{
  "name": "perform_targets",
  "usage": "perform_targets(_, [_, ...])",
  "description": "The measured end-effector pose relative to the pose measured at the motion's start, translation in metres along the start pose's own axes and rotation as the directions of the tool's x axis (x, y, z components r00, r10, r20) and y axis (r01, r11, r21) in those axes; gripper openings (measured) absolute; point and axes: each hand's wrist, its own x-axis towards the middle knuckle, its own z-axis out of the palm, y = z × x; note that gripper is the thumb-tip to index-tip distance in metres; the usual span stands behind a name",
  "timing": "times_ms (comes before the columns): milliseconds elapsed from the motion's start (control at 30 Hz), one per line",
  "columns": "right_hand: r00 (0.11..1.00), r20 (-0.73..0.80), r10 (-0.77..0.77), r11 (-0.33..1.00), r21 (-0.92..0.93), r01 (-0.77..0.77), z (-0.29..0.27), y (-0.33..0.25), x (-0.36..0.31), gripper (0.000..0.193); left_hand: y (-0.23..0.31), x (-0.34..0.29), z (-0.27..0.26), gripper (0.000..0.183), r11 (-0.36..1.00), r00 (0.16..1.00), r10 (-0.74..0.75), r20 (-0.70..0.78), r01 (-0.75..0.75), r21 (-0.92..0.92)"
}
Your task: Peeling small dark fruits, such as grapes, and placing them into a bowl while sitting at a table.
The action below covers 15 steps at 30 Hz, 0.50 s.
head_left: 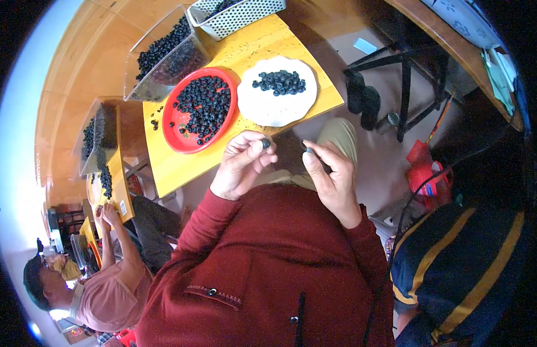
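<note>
My left hand (243,161) is closed in a pinch, thumb and forefinger on one small dark round bead-like piece (265,143). My right hand (333,176) pinches a small, thin dark thing (306,147) whose kind I cannot make out. A gap separates the two hands, held above my lap at the table's near edge. Just beyond them, a red oval tray (175,144) carries many of the same dark round pieces. To its right is a white scalloped plate (275,113) with a smaller cluster of them lying toward its far side.
The yellow table (164,179) also holds a clear bin (135,92) of dark pieces and a white perforated basket (239,22) at the back. A person (109,289) works at another table on the left. Someone in striped dark clothing (453,266) is close on my right.
</note>
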Motion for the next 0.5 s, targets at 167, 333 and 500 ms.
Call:
perform_targets(167, [1.0,-0.015,0.018,1.0,0.016,-0.017,-0.001,0.01,-0.005,0.025,0.028,0.011,-0.02,0.012,0.688,0.929,0.355,-0.106,-0.183,0.703])
perform_targets(333, [0.999,-0.005,0.053,0.998,0.019,-0.053,-0.002,0.006,-0.005,0.025,0.074,0.026,-0.04,0.012,0.064,0.825,0.563,0.043,-0.095,0.993])
perform_targets(500, [0.999,-0.013,0.044,0.999,0.033,-0.043,-0.003,0.009,-0.007,0.026,0.104,0.052,-0.058,0.013,-0.385,0.822,0.539,0.185,0.045,0.922])
